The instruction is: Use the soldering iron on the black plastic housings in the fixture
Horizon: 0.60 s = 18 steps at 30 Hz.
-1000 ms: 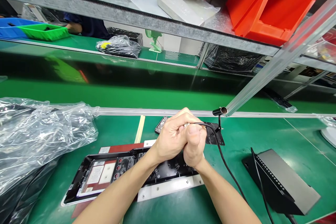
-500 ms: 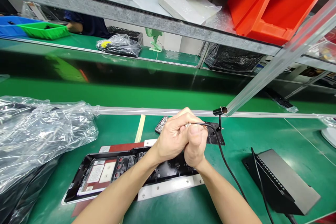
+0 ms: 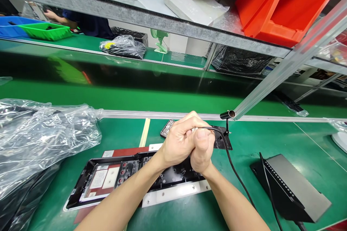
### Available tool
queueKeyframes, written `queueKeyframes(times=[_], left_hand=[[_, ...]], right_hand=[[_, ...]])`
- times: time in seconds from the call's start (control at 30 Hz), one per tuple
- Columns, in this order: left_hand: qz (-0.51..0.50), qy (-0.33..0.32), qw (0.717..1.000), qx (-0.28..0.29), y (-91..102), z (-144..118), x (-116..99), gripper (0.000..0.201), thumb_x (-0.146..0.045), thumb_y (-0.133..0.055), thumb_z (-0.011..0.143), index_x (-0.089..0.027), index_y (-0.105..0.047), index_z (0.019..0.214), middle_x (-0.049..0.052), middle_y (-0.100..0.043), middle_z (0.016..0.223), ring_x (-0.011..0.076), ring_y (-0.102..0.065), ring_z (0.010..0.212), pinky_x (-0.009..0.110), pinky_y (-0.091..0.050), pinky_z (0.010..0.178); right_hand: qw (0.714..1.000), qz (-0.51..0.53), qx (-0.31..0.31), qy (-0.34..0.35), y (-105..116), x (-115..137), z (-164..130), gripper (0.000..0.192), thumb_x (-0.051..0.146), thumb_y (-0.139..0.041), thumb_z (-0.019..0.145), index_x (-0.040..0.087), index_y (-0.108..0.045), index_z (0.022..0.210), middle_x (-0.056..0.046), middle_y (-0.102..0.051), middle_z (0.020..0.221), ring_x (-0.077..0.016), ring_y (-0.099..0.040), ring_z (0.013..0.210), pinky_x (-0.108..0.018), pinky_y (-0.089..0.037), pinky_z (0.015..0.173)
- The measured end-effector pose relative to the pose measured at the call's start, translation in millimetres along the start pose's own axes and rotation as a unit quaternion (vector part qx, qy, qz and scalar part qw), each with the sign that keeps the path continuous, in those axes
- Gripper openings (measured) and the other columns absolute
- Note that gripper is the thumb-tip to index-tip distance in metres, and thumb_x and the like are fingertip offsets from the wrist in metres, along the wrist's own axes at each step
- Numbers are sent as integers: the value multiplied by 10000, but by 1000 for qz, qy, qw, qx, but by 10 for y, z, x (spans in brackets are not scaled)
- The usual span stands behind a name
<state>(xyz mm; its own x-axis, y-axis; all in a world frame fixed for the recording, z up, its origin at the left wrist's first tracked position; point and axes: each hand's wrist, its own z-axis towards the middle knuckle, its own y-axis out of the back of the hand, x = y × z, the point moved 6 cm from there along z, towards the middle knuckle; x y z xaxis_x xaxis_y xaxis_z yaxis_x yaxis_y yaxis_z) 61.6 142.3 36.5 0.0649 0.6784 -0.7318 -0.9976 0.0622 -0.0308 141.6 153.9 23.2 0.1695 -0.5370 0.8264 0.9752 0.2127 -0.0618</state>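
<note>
Green bench: your left hand [image 3: 177, 143] and right hand [image 3: 201, 151] clench together around a cable [image 3: 233, 168], above the black panel [image 3: 130, 178].

Under the grip lies a black plastic housing [image 3: 135, 177], glossy, on a white matt plate [image 3: 173, 194]. The tabletop [image 3: 260, 140] is smooth green rubber-like mat, slightly shiny. Left of the grip lies crinkled clear plastic film [image 3: 46, 140]. Right of the grip stands a box [image 3: 295, 184] with a matt grey metal-looking top.
</note>
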Motion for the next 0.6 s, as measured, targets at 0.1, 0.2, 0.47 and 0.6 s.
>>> queueKeyframes(times=[0.1,0.2,0.47,0.6], left_hand=[[-2,0,1000,1,-3,3,7,109,-211,-620,965,-189,-727,967,51,-659,898,168,-608,835,310,-492,762],[0,2,1000,1,-3,4,13,110,-212,-619,966,-190,-727,968,49,-651,894,167,-607,829,309,-490,756],[-5,-2,1000,4,3,-1,-8,135,-228,-609,975,-204,-738,1008,46,-651,898,163,-606,833,299,-485,752],[-5,-5,1000,4,-15,13,-19,178,-294,-596,989,-196,-744,992,44,-634,867,156,-591,808,289,-477,739]], right_hand=[[1000,3,-2,-5,4,-9,-2,515,524,-515,927,224,-322,556,39,-322,557,-122,-401,543,-286,-339,526],[1000,-3,-4,-18,7,-19,-1,524,555,-507,918,227,-324,553,37,-322,555,-124,-398,539,-285,-342,515],[1000,11,-1,-17,9,-28,-21,520,546,-507,931,219,-358,555,33,-338,565,-117,-374,535,-284,-346,515],[1000,11,-6,-22,32,-34,-23,521,562,-486,937,217,-377,562,35,-343,559,-112,-339,526,-284,-335,507]])
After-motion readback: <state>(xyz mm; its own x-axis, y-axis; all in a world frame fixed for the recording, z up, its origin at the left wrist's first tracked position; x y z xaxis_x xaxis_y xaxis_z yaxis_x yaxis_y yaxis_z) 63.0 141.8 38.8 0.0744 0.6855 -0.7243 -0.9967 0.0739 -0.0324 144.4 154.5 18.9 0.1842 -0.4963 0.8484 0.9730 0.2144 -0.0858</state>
